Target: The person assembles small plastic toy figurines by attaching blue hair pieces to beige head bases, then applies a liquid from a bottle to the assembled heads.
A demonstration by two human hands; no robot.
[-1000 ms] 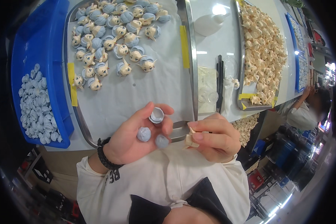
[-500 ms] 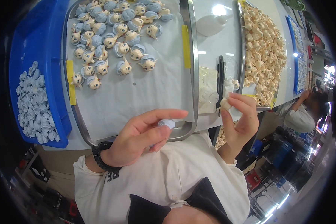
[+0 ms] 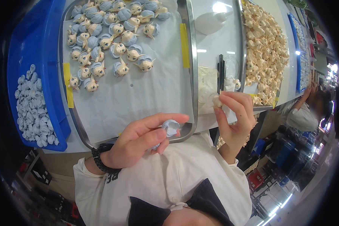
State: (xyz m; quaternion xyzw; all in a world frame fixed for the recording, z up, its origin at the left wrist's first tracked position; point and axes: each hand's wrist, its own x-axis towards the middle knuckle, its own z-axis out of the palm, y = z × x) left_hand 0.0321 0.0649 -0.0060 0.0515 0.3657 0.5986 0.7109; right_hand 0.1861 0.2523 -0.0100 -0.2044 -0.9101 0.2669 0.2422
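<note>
Pinched between the thumb and fingers of my left hand point(image 3: 133, 143) is a light-blue doll hair piece point(image 3: 171, 128), its hollow side showing. A second small blue piece point(image 3: 155, 146) peeks out below, by the curled lower fingers. My right hand point(image 3: 238, 116) grips a small cream doll head piece point(image 3: 217, 101) at its fingertips, a short way to the right of the hair piece and apart from it. Beyond my left hand lies a paper-lined metal tray point(image 3: 193, 56), where several finished-looking doll heads point(image 3: 120, 67) with blue hair sit toward the far side.
On the left a blue bin point(image 3: 34, 41) holds a heap of blue hair pieces point(image 3: 34, 109). Right of the tray are a white bottle point(image 3: 211, 23), a thin black tool point(image 3: 221, 69) and a lone doll head point(image 3: 236, 83). Cream head pieces point(image 3: 265, 52) fill another tray. A person point(image 3: 303, 116) sits at right.
My right hand has moved left with the cream head piece, closer to my left hand. The blue hair piece has turned, so its hollow now shows.
</note>
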